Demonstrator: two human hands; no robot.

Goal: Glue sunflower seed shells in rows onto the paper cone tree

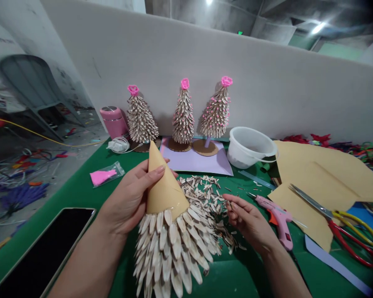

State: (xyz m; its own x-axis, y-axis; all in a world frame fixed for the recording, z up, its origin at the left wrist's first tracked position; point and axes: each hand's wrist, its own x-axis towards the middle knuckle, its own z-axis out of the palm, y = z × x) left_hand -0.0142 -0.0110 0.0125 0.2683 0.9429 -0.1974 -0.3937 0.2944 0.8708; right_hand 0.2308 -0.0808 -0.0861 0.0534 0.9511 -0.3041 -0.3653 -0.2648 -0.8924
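Observation:
My left hand [133,194] is wrapped round the upper part of a tan paper cone [166,188], thumb across its front. Overlapping rows of pale sunflower seed shells [174,252] cover the cone's lower part, and a shiny patch of glue shows just above the top row. To the right, my right hand [245,219] has its fingertips pinched together over the edge of a pile of loose seed shells [205,192]. What lies between those fingertips is too small to make out. Beside that hand lies a pink glue gun [276,217], nozzle pointing left.
Three finished shell trees [183,118] with pink tops stand at the back, near a white bucket [251,145] and pink tumbler [114,122]. Scissors [335,215] lie on tan paper [323,174] at right. A phone [46,252] and pink packet [105,176] are at left.

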